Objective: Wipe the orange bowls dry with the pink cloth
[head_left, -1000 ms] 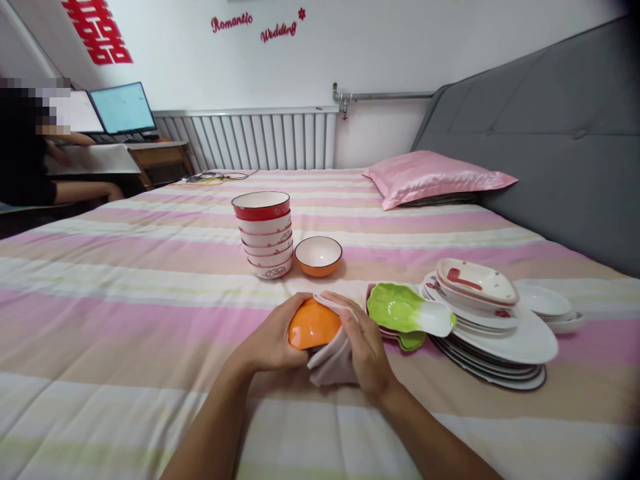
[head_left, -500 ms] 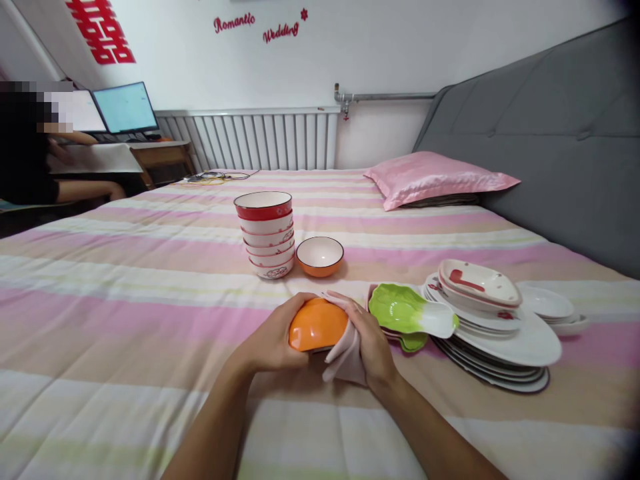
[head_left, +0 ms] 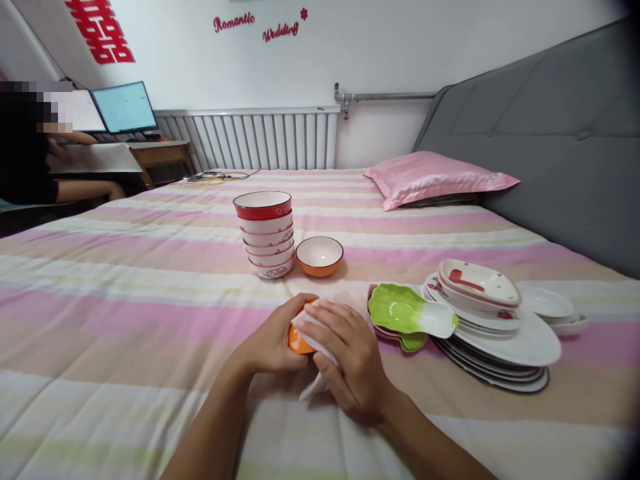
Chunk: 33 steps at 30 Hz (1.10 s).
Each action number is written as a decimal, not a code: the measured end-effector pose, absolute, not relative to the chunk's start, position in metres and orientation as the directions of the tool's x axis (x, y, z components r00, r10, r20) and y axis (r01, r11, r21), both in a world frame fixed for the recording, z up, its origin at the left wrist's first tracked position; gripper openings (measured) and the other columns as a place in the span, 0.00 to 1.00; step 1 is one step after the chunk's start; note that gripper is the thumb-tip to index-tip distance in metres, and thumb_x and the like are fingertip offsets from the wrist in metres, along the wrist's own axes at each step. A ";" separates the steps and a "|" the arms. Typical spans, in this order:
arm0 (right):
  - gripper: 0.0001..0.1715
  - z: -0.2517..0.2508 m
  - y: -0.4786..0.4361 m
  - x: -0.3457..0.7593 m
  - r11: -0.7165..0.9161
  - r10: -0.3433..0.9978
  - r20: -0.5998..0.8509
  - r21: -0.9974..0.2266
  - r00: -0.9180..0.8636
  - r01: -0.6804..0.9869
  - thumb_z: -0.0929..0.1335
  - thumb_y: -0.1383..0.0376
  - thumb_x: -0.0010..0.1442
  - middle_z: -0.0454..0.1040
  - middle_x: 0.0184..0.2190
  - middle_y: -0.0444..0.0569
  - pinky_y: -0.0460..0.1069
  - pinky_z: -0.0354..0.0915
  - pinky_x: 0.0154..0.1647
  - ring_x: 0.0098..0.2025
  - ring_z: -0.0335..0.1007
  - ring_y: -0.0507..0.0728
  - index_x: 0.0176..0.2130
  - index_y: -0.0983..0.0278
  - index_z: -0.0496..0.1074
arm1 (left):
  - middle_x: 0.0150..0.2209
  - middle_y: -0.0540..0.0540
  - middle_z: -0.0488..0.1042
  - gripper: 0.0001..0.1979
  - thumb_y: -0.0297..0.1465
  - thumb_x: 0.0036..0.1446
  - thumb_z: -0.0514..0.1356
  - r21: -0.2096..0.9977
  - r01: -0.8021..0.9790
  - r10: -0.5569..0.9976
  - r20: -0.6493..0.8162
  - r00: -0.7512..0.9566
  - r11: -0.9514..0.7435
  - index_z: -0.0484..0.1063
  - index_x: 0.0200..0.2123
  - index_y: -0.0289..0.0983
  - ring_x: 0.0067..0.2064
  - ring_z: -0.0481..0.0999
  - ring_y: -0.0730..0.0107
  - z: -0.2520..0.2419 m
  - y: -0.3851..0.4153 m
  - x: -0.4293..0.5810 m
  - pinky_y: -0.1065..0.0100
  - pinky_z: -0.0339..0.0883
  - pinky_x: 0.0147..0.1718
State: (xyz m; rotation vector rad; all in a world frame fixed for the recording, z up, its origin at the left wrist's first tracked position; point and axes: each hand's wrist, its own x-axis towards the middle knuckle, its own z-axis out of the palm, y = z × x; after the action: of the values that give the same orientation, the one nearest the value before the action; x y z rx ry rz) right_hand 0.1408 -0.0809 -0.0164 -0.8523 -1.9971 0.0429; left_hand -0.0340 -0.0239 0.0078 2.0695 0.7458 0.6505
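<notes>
My left hand (head_left: 273,340) grips the left side of an orange bowl (head_left: 299,340), which is tipped so that its glossy outside faces up. Over the bowl's right part lies my right hand (head_left: 350,357), pressing a pale cloth (head_left: 314,387) against it; the hand and cloth hide most of the bowl. Just beyond my hands, a second orange bowl (head_left: 320,255) with a white inside stands upright. Beside it on the left rises a stack of red and white bowls (head_left: 267,237). A green leaf-shaped dish (head_left: 400,310) sits to the right of my right hand.
Stacked plates (head_left: 535,343) carry square dishes (head_left: 477,283) on the right, with small white bowls (head_left: 547,303) behind. A pink pillow (head_left: 435,177) lies near the grey headboard (head_left: 540,127). Cables (head_left: 217,177) rest at the bed's far edge. A person (head_left: 25,153) sits at a desk, far left.
My right hand has moved left with the cloth, from the bowl's right side to over its top, covering most of the orange surface. My left hand keeps its hold.
</notes>
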 end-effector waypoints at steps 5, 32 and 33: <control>0.22 -0.013 -0.088 0.132 0.782 0.505 0.757 -0.197 -0.415 0.591 0.62 0.61 0.62 0.70 0.57 0.47 0.58 0.51 0.63 0.59 0.62 0.60 0.55 0.62 0.68 | 0.48 0.41 0.69 0.38 0.36 0.41 0.66 0.823 0.343 0.726 0.117 0.678 -0.452 0.55 0.55 0.35 0.47 0.72 0.54 0.007 -0.022 -0.035 0.55 0.69 0.47; 0.21 -0.036 -0.052 0.146 0.269 0.962 0.260 -0.955 0.079 -0.129 0.60 0.55 0.65 0.75 0.52 0.46 0.57 0.57 0.63 0.57 0.67 0.59 0.46 0.58 0.76 | 0.50 0.45 0.67 0.37 0.22 0.35 0.58 0.816 0.403 0.773 0.080 0.630 -0.414 0.58 0.54 0.40 0.48 0.69 0.55 0.013 -0.026 -0.031 0.56 0.67 0.47; 0.21 -0.038 -0.051 0.146 0.227 0.973 0.215 -0.957 0.084 -0.180 0.61 0.54 0.64 0.75 0.52 0.46 0.57 0.57 0.63 0.57 0.67 0.60 0.46 0.59 0.77 | 0.50 0.45 0.67 0.37 0.22 0.35 0.57 0.816 0.405 0.774 0.078 0.629 -0.412 0.58 0.53 0.40 0.48 0.70 0.55 0.013 -0.027 -0.031 0.56 0.68 0.46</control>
State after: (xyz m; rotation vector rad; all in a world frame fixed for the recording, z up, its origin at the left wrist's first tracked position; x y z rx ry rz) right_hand 0.1458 -0.0507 -0.0381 -0.9392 -1.1229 1.0834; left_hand -0.0313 -0.0266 0.0127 2.0432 0.9219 0.5804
